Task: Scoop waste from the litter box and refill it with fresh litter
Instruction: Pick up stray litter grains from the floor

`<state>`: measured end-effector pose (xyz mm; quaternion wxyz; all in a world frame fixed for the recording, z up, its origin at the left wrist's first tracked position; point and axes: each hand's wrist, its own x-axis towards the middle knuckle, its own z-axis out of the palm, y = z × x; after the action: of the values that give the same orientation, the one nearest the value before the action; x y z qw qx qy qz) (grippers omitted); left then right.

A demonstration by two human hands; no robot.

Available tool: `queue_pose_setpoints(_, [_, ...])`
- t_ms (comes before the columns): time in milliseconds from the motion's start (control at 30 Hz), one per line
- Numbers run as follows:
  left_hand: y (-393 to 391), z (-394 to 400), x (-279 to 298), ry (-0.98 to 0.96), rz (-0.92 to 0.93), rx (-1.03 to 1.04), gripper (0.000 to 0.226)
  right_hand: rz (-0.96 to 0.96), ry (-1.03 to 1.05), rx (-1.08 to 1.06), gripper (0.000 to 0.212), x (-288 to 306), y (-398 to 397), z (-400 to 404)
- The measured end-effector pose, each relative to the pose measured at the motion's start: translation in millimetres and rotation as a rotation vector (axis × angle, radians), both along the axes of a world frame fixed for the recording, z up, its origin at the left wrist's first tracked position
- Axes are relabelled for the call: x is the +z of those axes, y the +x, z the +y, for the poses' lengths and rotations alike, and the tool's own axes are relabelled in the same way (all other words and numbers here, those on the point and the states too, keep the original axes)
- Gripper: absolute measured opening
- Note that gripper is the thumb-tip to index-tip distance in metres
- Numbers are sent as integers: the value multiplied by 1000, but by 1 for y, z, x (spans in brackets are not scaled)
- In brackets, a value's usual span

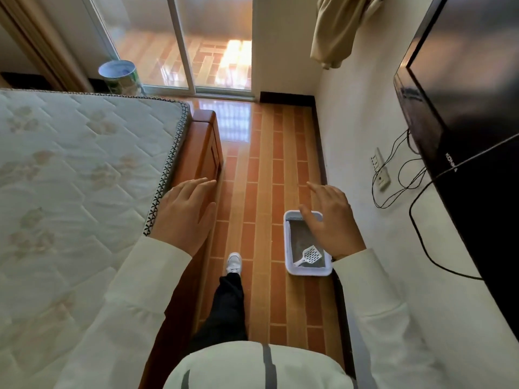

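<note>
Leftward, a quilted white mattress (70, 169) on a reddish-brown wooden bed frame (203, 147) fills most of the view, and a black flat-screen television (463, 122) hangs on the white wall (351, 141) opposite, with thin black cables (398, 169) trailing down past a wall socket (381, 169). Between them runs a narrow strip of orange-brown tiled floor (264, 169) leading to a sliding glass door (179, 40), beside which stands a round green and white tin (119, 77). On the floor, close against the wall, sits the pale lavender rectangular plastic litter box (288, 248), holding grey litter with a white slotted plastic scoop (310, 255) lying in it. The person's left hand (185, 214) is spread flat in front of the bed frame's edge, fingers straight, holding nothing. The right hand (328, 220) is raised over the litter box with fingers relaxed and apart, also holding nothing. A white sneaker (234, 262) is stepping on the tiles just left of the box.
</note>
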<state>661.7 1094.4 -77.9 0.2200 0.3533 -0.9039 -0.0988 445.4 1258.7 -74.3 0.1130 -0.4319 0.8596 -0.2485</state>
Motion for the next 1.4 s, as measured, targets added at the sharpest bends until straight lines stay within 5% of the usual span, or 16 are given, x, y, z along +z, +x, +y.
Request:
queue_pose_setpoints(567, [-234,-305,22,75,-119,-285,40,49,-49,-322,49,8,-198,-249])
queue_pose_setpoints(1400, [-646,-455,-7,47,-281,-862,41,38,-24,-780,46,-28,-458,-365])
